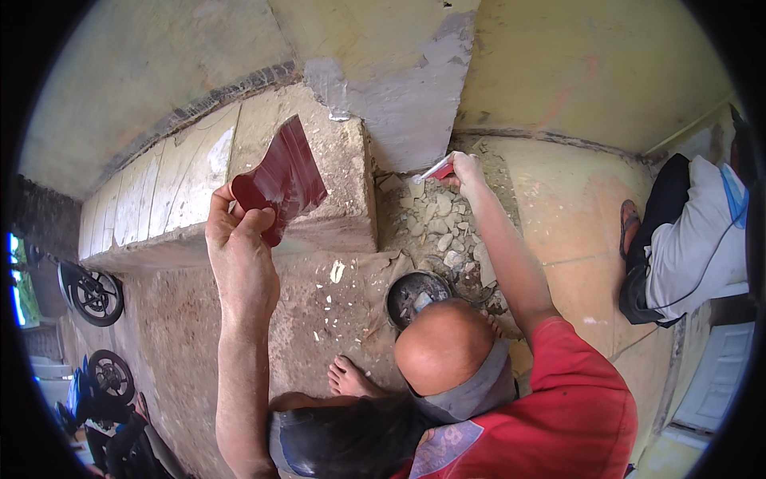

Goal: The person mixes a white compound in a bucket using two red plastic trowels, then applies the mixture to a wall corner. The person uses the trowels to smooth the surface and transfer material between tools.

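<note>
My left hand (242, 223) pinches the lower left corner of a dark red, bendy sheet (291, 177) streaked with white. The sheet stands curled up over the step's top. Farther right, my right hand (465, 172) is closed on a small putty knife (437, 168), which has a red part by my fingers and a pale blade pointing left. A white dab shows at the blade's end, close to the foot of the grey-patched wall (403, 104). From this view I cannot tell whether blade and wall touch.
A raised step (319, 215) with crumbling edges runs leftward. Broken rubble (439, 219) lies below the wall corner, beside a dark round basin (395, 299) near my knee. Another person (694, 231) sits at the right. Motorbike wheels (97, 299) and someone's legs are at the far left.
</note>
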{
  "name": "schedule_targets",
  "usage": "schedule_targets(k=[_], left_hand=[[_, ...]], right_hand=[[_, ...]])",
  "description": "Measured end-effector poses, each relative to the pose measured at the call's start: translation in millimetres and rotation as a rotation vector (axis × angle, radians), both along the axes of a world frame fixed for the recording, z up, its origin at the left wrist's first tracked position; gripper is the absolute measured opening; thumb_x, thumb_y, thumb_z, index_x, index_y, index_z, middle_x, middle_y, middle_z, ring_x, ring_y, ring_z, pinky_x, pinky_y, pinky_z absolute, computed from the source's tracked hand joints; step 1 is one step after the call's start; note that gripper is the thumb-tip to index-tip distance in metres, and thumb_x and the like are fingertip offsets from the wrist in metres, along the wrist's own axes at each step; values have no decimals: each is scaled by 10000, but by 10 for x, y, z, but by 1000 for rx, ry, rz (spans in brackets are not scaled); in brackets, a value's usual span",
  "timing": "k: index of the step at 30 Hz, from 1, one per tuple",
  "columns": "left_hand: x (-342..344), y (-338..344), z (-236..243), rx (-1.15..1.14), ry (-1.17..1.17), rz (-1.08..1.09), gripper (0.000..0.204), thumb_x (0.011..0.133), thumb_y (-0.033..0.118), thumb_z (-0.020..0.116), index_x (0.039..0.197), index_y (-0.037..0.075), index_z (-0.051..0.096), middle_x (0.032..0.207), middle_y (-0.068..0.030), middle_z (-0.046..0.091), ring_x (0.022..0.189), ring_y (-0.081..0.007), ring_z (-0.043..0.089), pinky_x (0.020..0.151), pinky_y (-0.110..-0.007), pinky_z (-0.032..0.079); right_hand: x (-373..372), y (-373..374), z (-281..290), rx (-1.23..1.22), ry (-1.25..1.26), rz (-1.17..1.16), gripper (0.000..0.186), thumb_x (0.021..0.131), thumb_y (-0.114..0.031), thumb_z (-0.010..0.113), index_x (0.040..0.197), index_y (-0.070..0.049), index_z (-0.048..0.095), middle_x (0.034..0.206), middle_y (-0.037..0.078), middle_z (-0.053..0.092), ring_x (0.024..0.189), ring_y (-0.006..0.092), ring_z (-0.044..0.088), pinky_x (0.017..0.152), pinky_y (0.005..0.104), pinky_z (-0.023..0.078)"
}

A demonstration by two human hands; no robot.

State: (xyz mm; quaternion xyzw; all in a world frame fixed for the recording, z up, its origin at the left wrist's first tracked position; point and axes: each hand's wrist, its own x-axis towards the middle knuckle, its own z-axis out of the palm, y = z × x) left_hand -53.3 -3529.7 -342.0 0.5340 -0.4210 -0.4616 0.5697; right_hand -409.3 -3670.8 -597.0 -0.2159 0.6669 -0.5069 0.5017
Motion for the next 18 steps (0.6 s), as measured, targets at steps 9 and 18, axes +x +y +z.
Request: schedule_targets(k=[9,18], left_hand=[[-43,-44,-83,11,11,-18,348,938,-111,490,1247,40,539,969,-29,652,777,-68,542,723,-260,441],[-115,-77,-101,19,31,-10,311,930,-105,498,1197,48,544,920,-16,649,730,-61,506,688,-263,417]], right_hand=[[-171,-534,56,0,-131,-104,400,1042,-234,330,1253,29,545,1093,228,682,833,349,720,604,416,669],[-338,-784,94,93,-58,-131,384,1028,-159,368,1256,59,586,1173,204,641,864,381,710,558,449,678]])
